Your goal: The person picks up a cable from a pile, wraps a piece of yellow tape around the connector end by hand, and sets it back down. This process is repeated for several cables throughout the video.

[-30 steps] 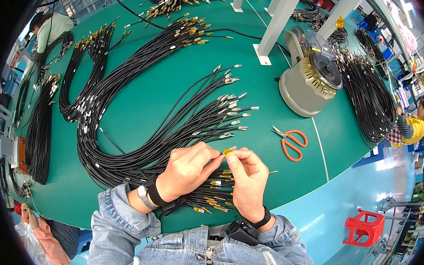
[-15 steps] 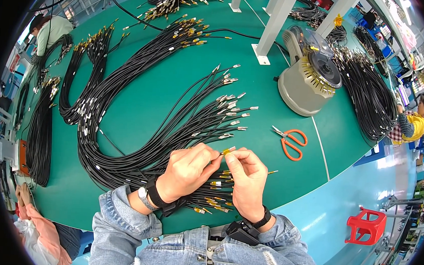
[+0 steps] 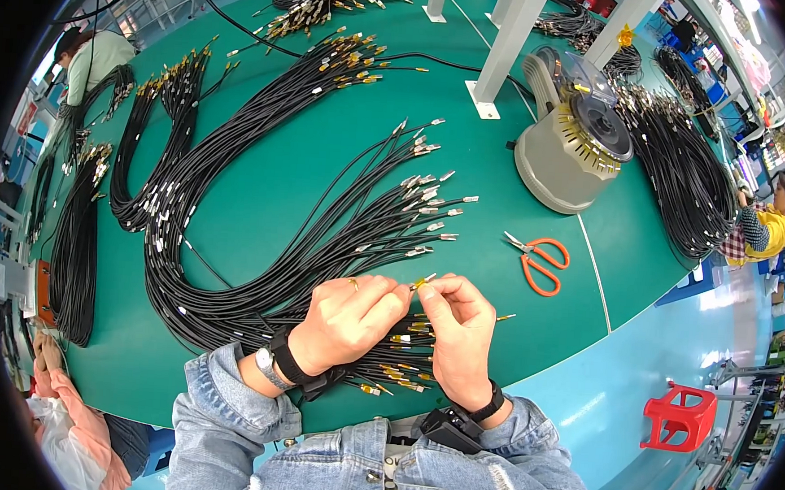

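Note:
My left hand [image 3: 352, 322] is closed around a black cable close to its end, the fingers curled and pressed together. Between thumb and forefinger, my right hand [image 3: 459, 325] pinches a small piece of yellow tape [image 3: 422, 283] at that cable's tip. Under and beside both hands lie cable ends with yellow wraps [image 3: 394, 373]. A long bundle of black cables [image 3: 227, 302] curves away to the left and back, with silver-white connector ends [image 3: 427, 198] fanned out beyond my hands.
Orange-handled scissors [image 3: 542, 265] lie right of my hands. Behind them stands a round grey tape dispenser [image 3: 567, 157] beside a white post [image 3: 503, 54]. More cable bundles [image 3: 675, 172] rest at right, and others [image 3: 73, 252] at left. A red stool [image 3: 680, 417] stands on the floor.
My left fingers have turned slightly around the cable, and the wrapped tip has tilted a little. My right hand stays nearly in place, still pinching.

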Available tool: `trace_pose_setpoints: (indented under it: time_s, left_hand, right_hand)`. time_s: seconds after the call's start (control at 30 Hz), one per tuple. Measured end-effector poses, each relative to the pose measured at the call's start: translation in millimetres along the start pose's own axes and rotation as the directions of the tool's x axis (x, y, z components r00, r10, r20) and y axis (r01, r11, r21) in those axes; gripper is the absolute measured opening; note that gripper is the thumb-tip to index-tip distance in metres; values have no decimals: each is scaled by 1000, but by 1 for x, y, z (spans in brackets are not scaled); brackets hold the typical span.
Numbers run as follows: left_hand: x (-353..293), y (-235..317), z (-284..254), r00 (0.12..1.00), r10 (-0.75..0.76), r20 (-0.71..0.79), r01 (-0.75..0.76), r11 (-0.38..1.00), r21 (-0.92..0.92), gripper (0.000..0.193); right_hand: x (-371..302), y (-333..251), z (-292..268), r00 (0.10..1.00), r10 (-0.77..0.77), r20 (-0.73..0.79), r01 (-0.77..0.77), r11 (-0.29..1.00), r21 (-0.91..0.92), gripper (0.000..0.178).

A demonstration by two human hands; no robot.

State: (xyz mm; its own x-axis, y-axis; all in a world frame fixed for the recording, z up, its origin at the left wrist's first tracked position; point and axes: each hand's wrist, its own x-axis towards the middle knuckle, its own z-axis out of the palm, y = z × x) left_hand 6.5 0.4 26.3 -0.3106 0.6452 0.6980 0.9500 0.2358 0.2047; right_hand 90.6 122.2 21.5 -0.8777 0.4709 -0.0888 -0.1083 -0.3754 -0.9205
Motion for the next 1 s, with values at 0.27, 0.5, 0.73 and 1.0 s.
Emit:
trace_pose_setpoints:
  time_s: [0.27, 0.5, 0.73, 1.0]
  left_hand:
    - [1, 1, -4, 997, 63, 49, -65, 997, 39, 33]
    - [0, 2, 2, 1000, 22, -2, -22, 1000, -5, 47]
    - [2, 4, 4, 992, -119, -40, 115, 989, -90, 35]
    - [5, 4, 4, 962, -271, -32, 256, 935, -245, 27]
  right_hand:
    - [1, -2, 0, 1000, 26, 2, -26, 999, -22, 2]
    - [0, -3, -2, 1000, 26, 10, -25, 998, -50, 2]
    - [-3, -15, -2, 994, 109, -9, -110, 992, -62, 8]
    - [-1, -11, -6, 992, 125, 32, -126, 991, 51, 11]
